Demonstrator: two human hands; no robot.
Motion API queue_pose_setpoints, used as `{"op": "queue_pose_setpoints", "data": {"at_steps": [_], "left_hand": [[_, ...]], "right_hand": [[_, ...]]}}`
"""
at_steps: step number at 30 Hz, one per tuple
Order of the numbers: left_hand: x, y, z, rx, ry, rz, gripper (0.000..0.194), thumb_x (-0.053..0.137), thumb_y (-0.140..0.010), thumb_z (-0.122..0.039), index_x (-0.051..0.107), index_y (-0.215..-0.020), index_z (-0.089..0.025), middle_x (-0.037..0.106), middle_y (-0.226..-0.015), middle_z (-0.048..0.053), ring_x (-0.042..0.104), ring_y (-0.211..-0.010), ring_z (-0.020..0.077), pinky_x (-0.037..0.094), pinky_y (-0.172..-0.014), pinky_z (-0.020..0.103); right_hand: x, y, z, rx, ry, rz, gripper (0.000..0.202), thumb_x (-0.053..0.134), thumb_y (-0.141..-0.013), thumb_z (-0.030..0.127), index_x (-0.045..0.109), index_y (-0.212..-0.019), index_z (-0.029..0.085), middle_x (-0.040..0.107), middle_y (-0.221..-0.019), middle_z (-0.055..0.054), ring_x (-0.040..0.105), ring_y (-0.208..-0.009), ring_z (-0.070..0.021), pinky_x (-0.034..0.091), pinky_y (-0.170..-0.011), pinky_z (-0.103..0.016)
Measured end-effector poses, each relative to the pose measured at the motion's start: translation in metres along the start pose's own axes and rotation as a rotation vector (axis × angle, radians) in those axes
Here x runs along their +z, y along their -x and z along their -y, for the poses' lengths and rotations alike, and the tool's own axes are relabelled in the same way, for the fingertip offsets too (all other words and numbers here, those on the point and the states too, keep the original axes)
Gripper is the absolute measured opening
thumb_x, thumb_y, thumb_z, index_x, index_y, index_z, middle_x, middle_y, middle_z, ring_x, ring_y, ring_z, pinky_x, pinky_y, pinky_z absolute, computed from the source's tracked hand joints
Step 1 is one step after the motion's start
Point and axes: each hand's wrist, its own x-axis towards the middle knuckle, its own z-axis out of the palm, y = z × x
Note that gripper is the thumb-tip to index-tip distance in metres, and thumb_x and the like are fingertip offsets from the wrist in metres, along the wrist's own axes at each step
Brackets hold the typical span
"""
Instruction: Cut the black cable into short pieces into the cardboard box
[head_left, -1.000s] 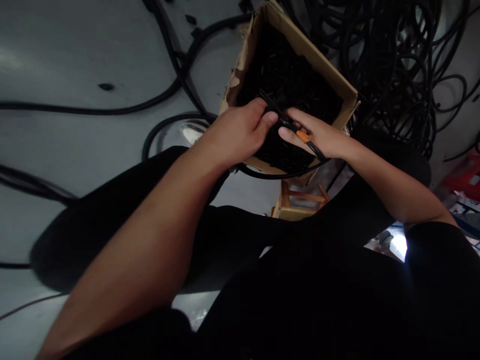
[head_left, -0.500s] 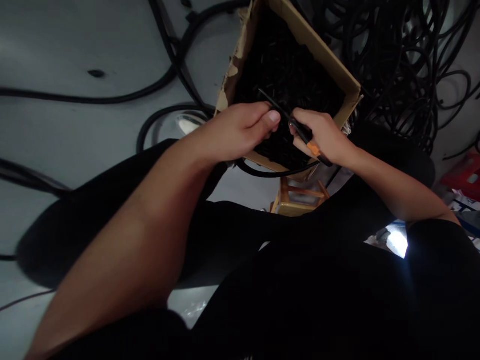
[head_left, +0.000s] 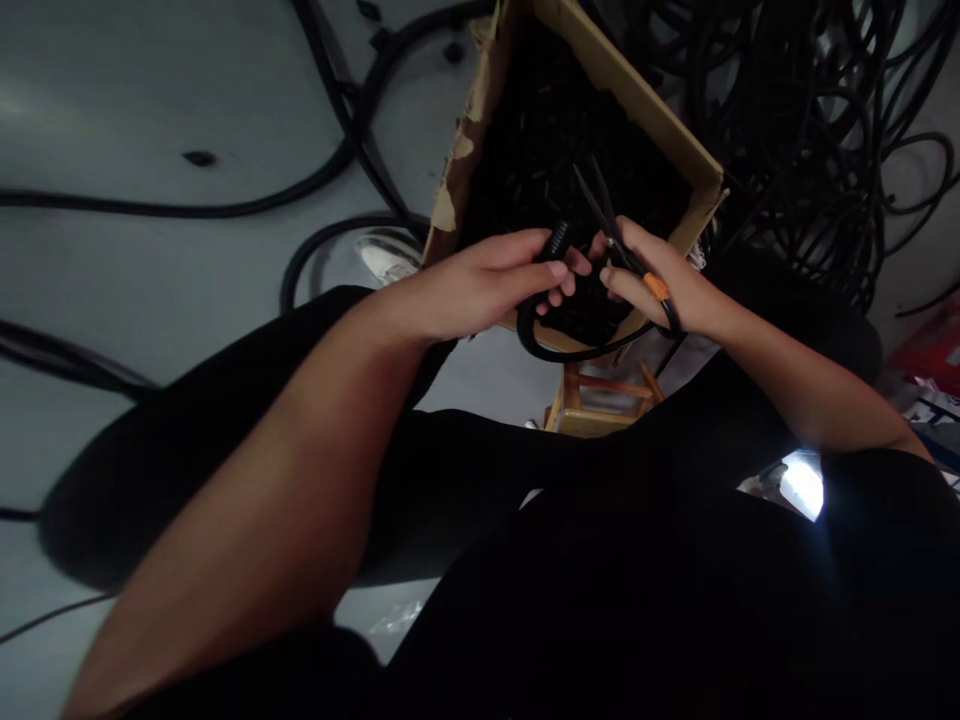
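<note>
My left hand (head_left: 502, 285) grips a black cable (head_left: 534, 335) near its end, where a ribbed tip (head_left: 558, 238) sticks up past the thumb. From that hand the cable loops down and runs off to the right beneath my other hand. In my right hand (head_left: 660, 275) is a pair of scissors (head_left: 616, 238) with black handles and an orange part. Their blades are slightly apart and point up and away, clear of the ribbed tip. Both hands are over an open cardboard box (head_left: 694, 165) that holds many small dark pieces.
Tangled black cables (head_left: 795, 130) are heaped at the upper right. A thick cable (head_left: 187, 210) crosses the grey floor on the left. A small wooden stool (head_left: 600, 420) stands below the box, and a white shoe (head_left: 386, 255) is beside it. Something red (head_left: 930, 345) lies far right.
The scissors have swung upright, parted their blades and moved right, away from my left hand. My left hand has turned, so the ribbed cable tip now shows.
</note>
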Motion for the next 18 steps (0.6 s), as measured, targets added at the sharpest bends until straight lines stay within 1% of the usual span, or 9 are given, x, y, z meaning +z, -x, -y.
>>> {"op": "queue_pose_setpoints", "data": {"at_steps": [4,6,9,11,12,14,16,17,18], "left_hand": [[0.004,-0.010,0.009,0.077,0.071,0.074,0.047,0.073,-0.124,-0.069,0.074,-0.111,-0.025,0.089,-0.104,0.013,0.087,-0.094,0.0277,0.079,-0.094,0.043],[0.015,-0.013,0.011,0.091,0.012,0.079,0.049,0.072,-0.125,-0.069,0.073,-0.108,-0.024,0.091,-0.104,0.013,0.091,-0.100,0.0292,0.080,-0.099,0.043],[0.028,-0.013,0.008,0.062,-0.145,0.044,0.037,0.073,-0.123,-0.059,0.078,-0.115,-0.023,0.094,-0.113,0.011,0.093,-0.114,0.0314,0.076,-0.110,0.044],[0.017,-0.013,0.009,0.009,-0.246,0.087,0.033,0.079,-0.117,-0.056,0.081,-0.119,-0.023,0.095,-0.116,0.010,0.093,-0.117,0.0333,0.074,-0.108,0.042],[0.002,-0.014,0.012,-0.026,-0.288,0.118,0.034,0.084,-0.113,-0.056,0.083,-0.120,-0.023,0.095,-0.116,0.010,0.091,-0.118,0.0337,0.072,-0.105,0.041],[-0.046,-0.021,0.028,-0.118,-0.363,0.153,0.035,0.090,-0.104,-0.054,0.085,-0.117,-0.022,0.095,-0.114,0.008,0.087,-0.116,0.0315,0.066,-0.102,0.037],[-0.105,-0.035,0.052,-0.294,-0.495,-0.051,0.024,0.088,-0.100,-0.045,0.079,-0.100,-0.023,0.085,-0.090,0.002,0.076,-0.100,0.0246,0.057,-0.096,0.034],[-0.133,-0.045,0.067,-0.361,-0.588,-0.240,0.027,0.087,-0.097,-0.041,0.068,-0.086,-0.025,0.068,-0.071,-0.003,0.065,-0.090,0.0215,0.052,-0.094,0.033],[-0.157,-0.057,0.082,-0.392,-0.643,-0.362,0.036,0.086,-0.095,-0.037,0.056,-0.079,-0.028,0.050,-0.064,-0.007,0.056,-0.088,0.0197,0.047,-0.095,0.033]], "right_hand": [[0.005,-0.011,-0.009,-0.071,-0.086,-0.011,0.043,0.068,-0.128,0.069,0.062,-0.140,0.028,0.075,-0.120,-0.005,0.078,-0.108,-0.0244,0.072,-0.104,-0.044],[0.007,-0.016,-0.009,-0.069,-0.094,0.007,0.053,0.070,-0.126,0.079,0.060,-0.139,0.029,0.073,-0.114,-0.003,0.076,-0.101,-0.0238,0.071,-0.098,-0.043],[0.007,-0.018,-0.004,-0.023,-0.076,0.026,0.062,0.079,-0.118,0.087,0.061,-0.131,0.029,0.070,-0.103,-0.002,0.073,-0.096,-0.0253,0.071,-0.092,-0.042],[0.007,-0.017,0.002,-0.008,-0.057,-0.001,0.064,0.084,-0.114,0.088,0.063,-0.128,0.029,0.070,-0.101,-0.002,0.072,-0.098,-0.0266,0.071,-0.091,-0.043],[0.007,-0.016,0.005,-0.009,-0.049,-0.030,0.064,0.085,-0.114,0.088,0.064,-0.129,0.029,0.070,-0.101,-0.002,0.072,-0.099,-0.0270,0.070,-0.092,-0.043],[0.006,-0.013,0.013,-0.021,-0.040,-0.079,0.062,0.086,-0.114,0.085,0.065,-0.131,0.029,0.069,-0.103,-0.002,0.071,-0.100,-0.0270,0.070,-0.093,-0.043],[0.005,-0.008,0.022,-0.041,-0.043,-0.089,0.059,0.088,-0.113,0.080,0.066,-0.131,0.028,0.071,-0.105,-0.002,0.071,-0.101,-0.0262,0.069,-0.095,-0.043],[0.004,-0.005,0.028,-0.055,-0.046,-0.078,0.057,0.089,-0.112,0.077,0.067,-0.129,0.027,0.072,-0.106,-0.002,0.071,-0.100,-0.0256,0.068,-0.096,-0.043],[0.002,0.000,0.033,-0.068,-0.049,-0.064,0.055,0.092,-0.111,0.073,0.068,-0.127,0.027,0.073,-0.106,-0.002,0.071,-0.100,-0.0250,0.068,-0.097,-0.042]]}}
